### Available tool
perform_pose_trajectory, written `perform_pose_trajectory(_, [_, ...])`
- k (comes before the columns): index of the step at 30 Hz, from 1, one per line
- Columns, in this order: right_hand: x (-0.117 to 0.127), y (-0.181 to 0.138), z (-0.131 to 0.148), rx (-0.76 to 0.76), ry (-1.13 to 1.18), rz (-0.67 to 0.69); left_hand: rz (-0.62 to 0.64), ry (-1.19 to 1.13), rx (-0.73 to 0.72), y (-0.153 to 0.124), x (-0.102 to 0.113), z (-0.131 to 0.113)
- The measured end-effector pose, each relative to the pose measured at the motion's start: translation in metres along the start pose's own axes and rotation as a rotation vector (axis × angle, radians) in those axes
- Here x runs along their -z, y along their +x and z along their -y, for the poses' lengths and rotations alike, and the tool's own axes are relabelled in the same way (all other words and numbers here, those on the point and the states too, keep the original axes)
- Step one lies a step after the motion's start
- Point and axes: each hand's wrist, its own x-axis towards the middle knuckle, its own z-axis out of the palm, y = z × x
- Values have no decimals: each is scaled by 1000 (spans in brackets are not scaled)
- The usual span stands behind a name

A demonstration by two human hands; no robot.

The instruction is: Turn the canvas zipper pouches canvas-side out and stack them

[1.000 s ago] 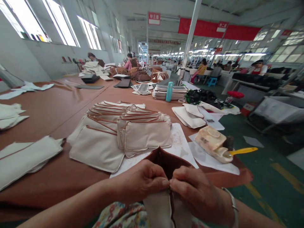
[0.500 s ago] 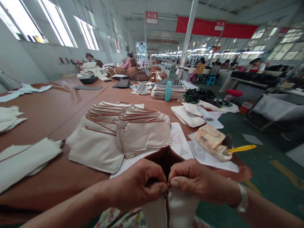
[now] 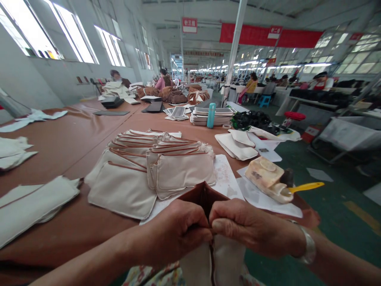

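Both hands pinch the upper edge of a cream pouch [image 3: 196, 264] with a brown inside, close to my lap. My left hand [image 3: 181, 228] is closed with thumb and fingertips on the edge. Right against it, my right hand [image 3: 247, 224] is closed the same way, knuckles nearly touching the left ones. Beyond the hands the brown lining [image 3: 204, 194] spreads into a V. A brown seam runs down the pouch's middle between its pale sides. Just past my hands lies a pile of flat cream pouches [image 3: 184, 171] with brown edging.
The table [image 3: 113, 127] has a brown cover. On the right, a cut-open plastic container [image 3: 264, 174] holds a yellow-handled brush [image 3: 306, 186]. More cream pieces [image 3: 35, 210] lie at left. A turquoise bottle [image 3: 211, 115] stands by stacked panels. Other people work farther back.
My fingers have curled more tightly around the pouch edge, and both hands have drawn slightly closer together. The view has shifted a little; the piles have not moved.
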Motion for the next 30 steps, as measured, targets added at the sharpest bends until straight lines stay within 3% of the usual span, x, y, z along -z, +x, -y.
perform_pose_trajectory(2, [-4,2,0,33,-55,-8,15,-60,41,-1,2,0])
perform_pose_trajectory(7, [-4,3,-9,6,2,3,201,-390,327,-5,11,4])
perform_pose_trajectory(11, [-1,1,-13,-25,-17,2,201,-473,269,-2,17,7])
perform_pose_trajectory(16, [-5,3,-13,-15,-33,-2,225,-359,247,6,4,1])
perform_pose_trajectory(19, [-9,3,-16,-11,-26,-1,158,-215,168,5,-4,-3])
perform_pose_trajectory(22, [-6,-1,-17,-15,15,-5,126,-148,123,-3,1,8])
perform_pose_trajectory(26, [24,-17,-25,24,111,-69,220,-140,184,-19,29,45])
perform_pose_trajectory(28, [45,-22,-32,20,28,-49,157,2,130,-24,40,53])
perform_pose_trajectory(30, [60,-20,-33,-27,-164,-24,36,147,67,-22,42,43])
